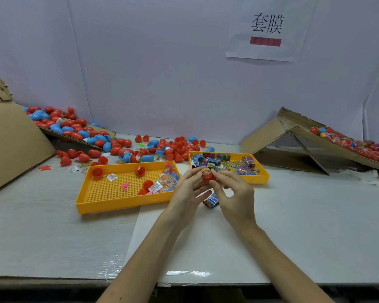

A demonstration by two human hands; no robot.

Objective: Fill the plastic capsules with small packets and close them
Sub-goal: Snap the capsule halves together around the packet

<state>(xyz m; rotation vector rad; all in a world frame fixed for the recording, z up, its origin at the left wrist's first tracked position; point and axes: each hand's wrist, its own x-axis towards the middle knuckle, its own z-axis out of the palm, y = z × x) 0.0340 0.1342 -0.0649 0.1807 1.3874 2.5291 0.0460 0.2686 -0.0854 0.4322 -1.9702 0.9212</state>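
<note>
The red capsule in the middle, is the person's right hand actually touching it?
Touching. The head view shows the right hand pinching the red capsule with its fingers, while the left hand holds its other side.

Red capsule [206,177] partly behind the right hand [234,200]; cardboard ramp [328,136] cut off at right edge.

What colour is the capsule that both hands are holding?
The capsule is red, seen clearly in the head view.

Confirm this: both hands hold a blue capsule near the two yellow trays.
Wrong colour: the head view shows the capsule is red, not blue. The left hand and right hand hold it near the two yellow trays.
</note>
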